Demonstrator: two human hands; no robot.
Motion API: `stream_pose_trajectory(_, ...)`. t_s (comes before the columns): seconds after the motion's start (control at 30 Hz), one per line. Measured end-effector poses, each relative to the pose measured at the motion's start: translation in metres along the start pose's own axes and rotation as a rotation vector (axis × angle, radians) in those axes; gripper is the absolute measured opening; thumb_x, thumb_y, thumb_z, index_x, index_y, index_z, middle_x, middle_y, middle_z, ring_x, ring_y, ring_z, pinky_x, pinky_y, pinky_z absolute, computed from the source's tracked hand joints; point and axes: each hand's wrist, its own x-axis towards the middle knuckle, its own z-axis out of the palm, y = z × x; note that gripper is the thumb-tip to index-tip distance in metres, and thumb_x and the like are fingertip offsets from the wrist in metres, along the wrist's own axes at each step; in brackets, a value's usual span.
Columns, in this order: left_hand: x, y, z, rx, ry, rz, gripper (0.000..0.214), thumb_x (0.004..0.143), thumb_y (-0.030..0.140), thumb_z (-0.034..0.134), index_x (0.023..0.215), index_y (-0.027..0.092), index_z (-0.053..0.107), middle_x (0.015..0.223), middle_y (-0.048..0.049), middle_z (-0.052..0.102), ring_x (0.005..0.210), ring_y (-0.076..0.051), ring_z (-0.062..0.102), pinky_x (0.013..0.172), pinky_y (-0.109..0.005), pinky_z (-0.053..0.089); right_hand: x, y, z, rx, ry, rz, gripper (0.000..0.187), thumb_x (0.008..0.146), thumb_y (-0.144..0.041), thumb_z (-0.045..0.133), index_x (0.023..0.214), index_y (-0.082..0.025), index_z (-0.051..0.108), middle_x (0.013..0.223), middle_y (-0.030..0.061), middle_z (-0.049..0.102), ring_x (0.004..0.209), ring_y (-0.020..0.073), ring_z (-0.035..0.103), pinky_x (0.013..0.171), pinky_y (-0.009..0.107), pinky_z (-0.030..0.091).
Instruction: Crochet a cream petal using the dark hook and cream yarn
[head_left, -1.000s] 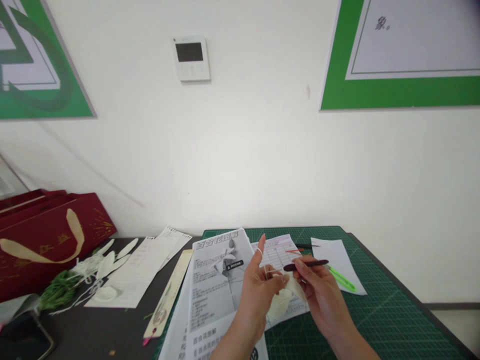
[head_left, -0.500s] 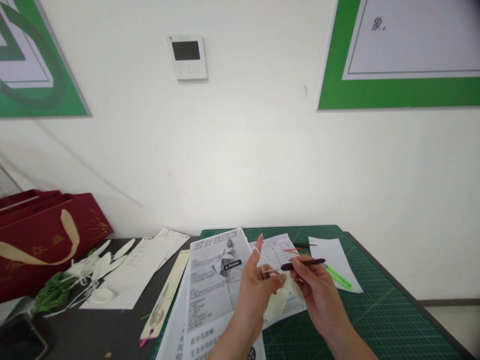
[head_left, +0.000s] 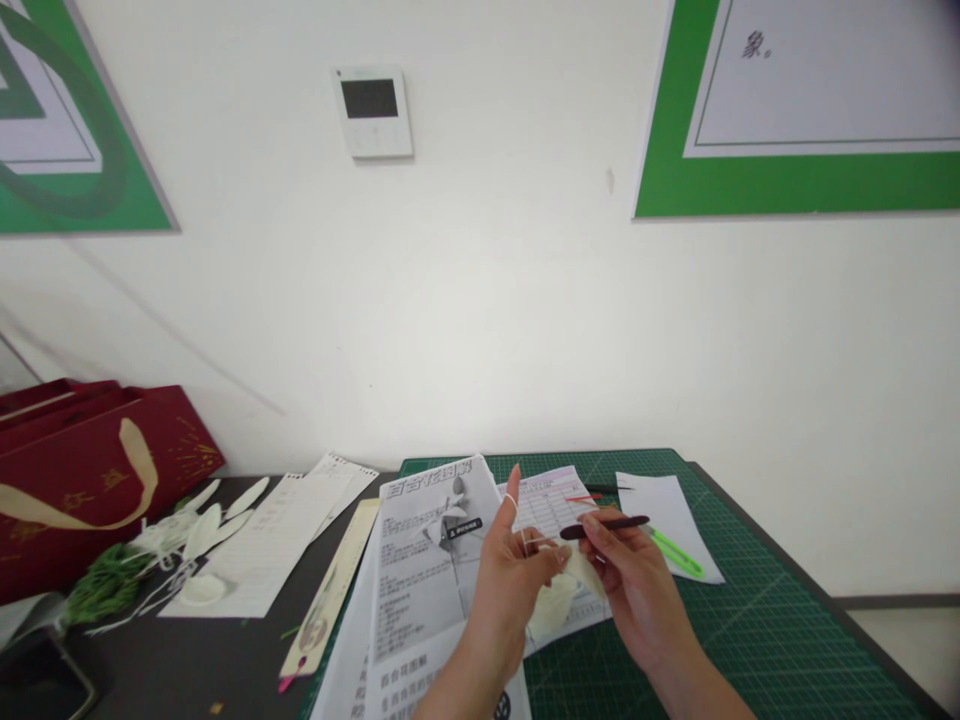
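Evidently both hands are busy above the green cutting mat [head_left: 750,620], over its left half. The right hand [head_left: 637,575] grips a dark reddish-brown tool [head_left: 604,527] between thumb and fingers; it is slim, smooth and tapered at its ends, and lies almost level above the mat, pointing across towards the left hand [head_left: 517,565]. That left hand is partly closed on white yarn [head_left: 511,498]: 1 turn circles the raised index finger, and a thin strand crosses the curled fingers. What its fingertips pinch is too small to tell.

Below the hands, above or on the mat's left half, sits a pale cream bundle [head_left: 553,608], soft and rounded, faintly yellowish, its surface blurred and partly covered by the hands. Behind it lies a gridded form [head_left: 551,500] on the mat, and a printed sheet [head_left: 420,590] with a flower picture overlaps the mat's left edge. On the mat's far right part, a bright green tool [head_left: 694,570] lies partly on a white sheet [head_left: 667,500], near the right hand.

Left of the mat, on the dark bench [head_left: 187,680], are a cream ruler-like strip [head_left: 330,580], written papers [head_left: 259,540], white petal-shaped pieces [head_left: 202,532] and a green yarn bundle [head_left: 109,583]. Farthest left of the mat stands a dark red bag [head_left: 75,490] with a cream handle.
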Motion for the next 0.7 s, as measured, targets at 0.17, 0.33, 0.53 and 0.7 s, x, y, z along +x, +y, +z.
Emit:
stream_pose_trajectory(0.17, -0.0011, 0.0010, 0.0004, 0.000, -0.006, 0.003, 0.111, 0.055, 0.010, 0.078, 0.148, 0.022, 0.019, 0.049, 0.0091, 0.051, 0.047, -0.009, 0.042, 0.050, -0.021, 0.032, -0.0002, -0.0001, 0.0005, 0.006, -0.016, -0.004, 0.026, 0.054, -0.029, 0.088, 0.066, -0.015, 0.070, 0.051, -0.0021, 0.063, 0.047, 0.0069, 0.052, 0.046, 0.015, 0.042)
stream_pose_trajectory(0.33, -0.0046, 0.0051, 0.0030, -0.011, -0.010, -0.014, 0.106, 0.059, 0.010, 0.077, 0.148, 0.024, 0.021, 0.051, 0.0095, 0.050, 0.049, -0.008, 0.043, 0.052, -0.020, 0.033, 0.0004, 0.0000, 0.0014, 0.040, -0.017, -0.023, 0.025, 0.055, -0.027, 0.088, 0.067, -0.015, 0.070, 0.053, -0.0016, 0.064, 0.048, 0.0067, 0.053, 0.047, 0.014, 0.042)
stream_pose_trajectory(0.53, -0.0053, 0.0057, 0.0043, -0.023, -0.006, -0.006, 0.103, 0.060, 0.009, 0.076, 0.147, 0.027, 0.025, 0.052, 0.0088, 0.053, 0.049, -0.008, 0.045, 0.053, -0.020, 0.034, 0.0012, 0.0006, 0.0014, 0.042, -0.007, -0.036, 0.026, 0.054, -0.027, 0.088, 0.068, -0.014, 0.071, 0.051, -0.0008, 0.063, 0.048, 0.0083, 0.053, 0.046, 0.017, 0.043)
stream_pose_trajectory(0.7, -0.0047, 0.0057, 0.0037, -0.025, -0.011, -0.012, 0.104, 0.058, 0.010, 0.078, 0.146, 0.028, 0.026, 0.051, 0.0094, 0.052, 0.048, -0.008, 0.046, 0.053, -0.021, 0.034, 0.0014, 0.0011, 0.0008, 0.044, -0.008, -0.028, 0.025, 0.055, -0.027, 0.087, 0.068, -0.014, 0.070, 0.051, -0.0009, 0.063, 0.048, 0.0082, 0.053, 0.047, 0.017, 0.042)
